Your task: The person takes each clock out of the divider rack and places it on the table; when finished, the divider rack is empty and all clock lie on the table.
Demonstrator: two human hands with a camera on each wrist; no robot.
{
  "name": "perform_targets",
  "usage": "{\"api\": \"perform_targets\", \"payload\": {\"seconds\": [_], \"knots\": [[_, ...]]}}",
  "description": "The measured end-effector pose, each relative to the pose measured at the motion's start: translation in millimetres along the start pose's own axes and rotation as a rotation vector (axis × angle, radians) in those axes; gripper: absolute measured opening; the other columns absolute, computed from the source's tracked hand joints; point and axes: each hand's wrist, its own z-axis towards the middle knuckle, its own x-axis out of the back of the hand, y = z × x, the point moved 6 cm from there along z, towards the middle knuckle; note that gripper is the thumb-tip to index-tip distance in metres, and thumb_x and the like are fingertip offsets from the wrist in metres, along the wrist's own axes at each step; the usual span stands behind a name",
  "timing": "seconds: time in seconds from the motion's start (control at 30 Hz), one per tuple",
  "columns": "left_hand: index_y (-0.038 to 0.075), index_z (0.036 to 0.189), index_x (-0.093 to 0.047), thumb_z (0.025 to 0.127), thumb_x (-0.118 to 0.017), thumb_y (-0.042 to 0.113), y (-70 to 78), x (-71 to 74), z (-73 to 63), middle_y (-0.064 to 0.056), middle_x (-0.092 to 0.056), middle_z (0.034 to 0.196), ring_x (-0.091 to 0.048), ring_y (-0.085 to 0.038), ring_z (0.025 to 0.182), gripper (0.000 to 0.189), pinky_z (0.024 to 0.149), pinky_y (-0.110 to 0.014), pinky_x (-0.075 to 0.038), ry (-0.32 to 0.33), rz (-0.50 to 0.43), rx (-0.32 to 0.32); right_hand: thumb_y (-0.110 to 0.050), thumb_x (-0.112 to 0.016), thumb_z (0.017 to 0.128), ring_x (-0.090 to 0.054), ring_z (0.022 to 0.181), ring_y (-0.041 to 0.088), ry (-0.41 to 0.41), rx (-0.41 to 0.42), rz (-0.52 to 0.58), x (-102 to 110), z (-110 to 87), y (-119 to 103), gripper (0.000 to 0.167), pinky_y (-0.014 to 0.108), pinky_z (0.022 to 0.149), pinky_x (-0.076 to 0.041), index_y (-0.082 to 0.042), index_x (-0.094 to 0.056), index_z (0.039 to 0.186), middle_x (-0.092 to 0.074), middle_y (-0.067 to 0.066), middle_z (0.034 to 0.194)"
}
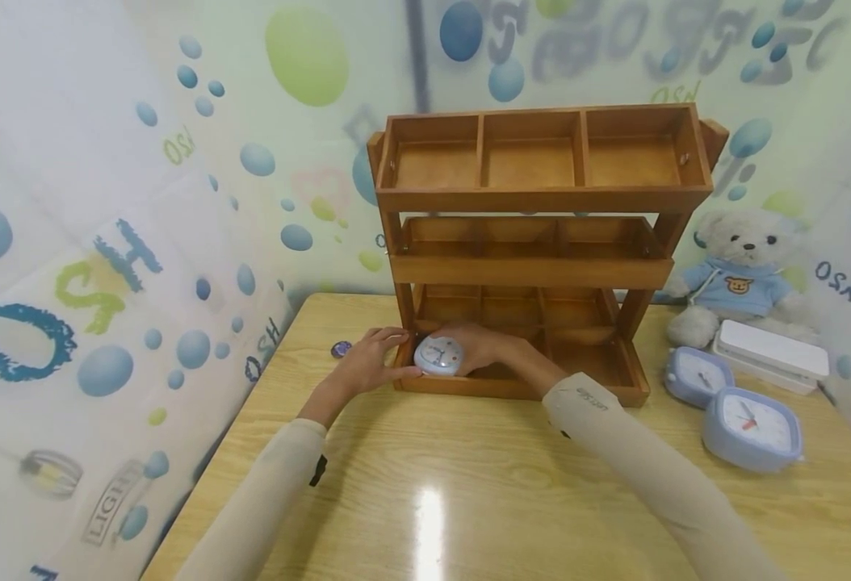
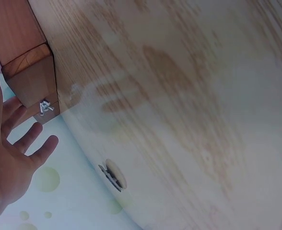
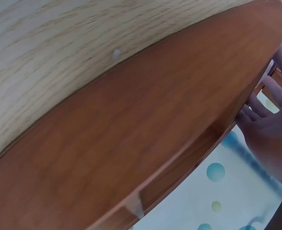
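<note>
A small pale-blue alarm clock [image 1: 438, 356] stands face up and tilted in the left compartment of the wooden rack's bottom tray [image 1: 469, 387]. My right hand [image 1: 475, 347] holds it from the right, its fingers reaching behind the clock. In the right wrist view, that hand's fingers [image 3: 260, 106] go in over the tray's front board [image 3: 131, 110]. My left hand [image 1: 370, 361] is at the tray's left end, fingers spread at the corner and thumb by the clock's lower edge. From the left wrist, those fingers [image 2: 28, 139] extend loosely beside the tray end [image 2: 30, 72].
The three-tier wooden rack [image 1: 542, 202] rises over both hands. On the right are two more alarm clocks [image 1: 752, 428] [image 1: 700, 375], a white case [image 1: 770, 355] and a teddy bear [image 1: 741, 274]. A small dark round piece [image 1: 341, 349] lies left of the rack.
</note>
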Motion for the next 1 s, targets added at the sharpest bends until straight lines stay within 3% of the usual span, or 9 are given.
{"api": "perform_targets", "payload": {"seconds": [0.13,0.3,0.43,0.77,1.0], "knots": [[0.009,0.150,-0.056,0.086,-0.074,0.067,-0.5,-0.5,0.4,-0.007,-0.048,0.158,-0.039,-0.037,0.147,0.088,0.116,-0.057,-0.039,-0.007,-0.006,0.006,-0.027,-0.088,0.085,-0.050,0.133,0.034,-0.003,-0.003,-0.055,-2.8,2.3,-2.0,0.083,0.053,0.112,-0.042,-0.006,-0.047,0.154,-0.048,0.018,0.150],[0.011,0.152,-0.054,0.086,-0.073,0.068,-1.5,-3.2,0.4,-0.007,-0.046,0.159,-0.037,-0.037,0.149,0.089,0.115,-0.059,-0.039,-0.027,-0.015,0.017,-0.029,-0.086,0.087,-0.049,0.130,0.033,-0.012,-0.106,-0.112,-8.2,3.5,2.4,0.090,0.049,0.108,-0.046,-0.012,-0.039,0.161,-0.036,0.019,0.156],[0.011,0.152,-0.054,0.086,-0.072,0.069,-2.2,-3.7,0.4,-0.006,-0.046,0.160,-0.037,-0.037,0.149,0.089,0.115,-0.059,-0.039,-0.023,-0.019,0.020,-0.030,-0.084,0.089,-0.047,0.131,0.032,-0.031,-0.143,-0.118,-9.9,5.1,3.8,0.091,0.047,0.106,-0.046,-0.016,-0.035,0.164,-0.030,0.018,0.160],[0.010,0.152,-0.054,0.087,-0.073,0.067,-1.2,-0.3,-0.6,-0.007,-0.046,0.159,-0.038,-0.038,0.148,0.088,0.114,-0.059,-0.040,-0.001,-0.021,0.012,-0.033,-0.078,0.094,-0.040,0.146,0.037,-0.044,-0.040,-0.204,-8.1,6.3,-4.6,0.082,0.056,0.116,-0.038,-0.011,-0.037,0.162,-0.032,0.015,0.166],[0.011,0.152,-0.054,0.087,-0.073,0.068,-0.8,-1.4,-2.1,-0.007,-0.046,0.160,-0.038,-0.037,0.148,0.088,0.115,-0.058,-0.040,-0.009,-0.018,0.020,-0.028,-0.086,0.087,-0.048,0.137,0.035,-0.013,0.013,-0.183,-7.3,6.9,-2.9,0.083,0.054,0.111,-0.044,-0.009,-0.045,0.157,-0.042,0.016,0.159]]}}
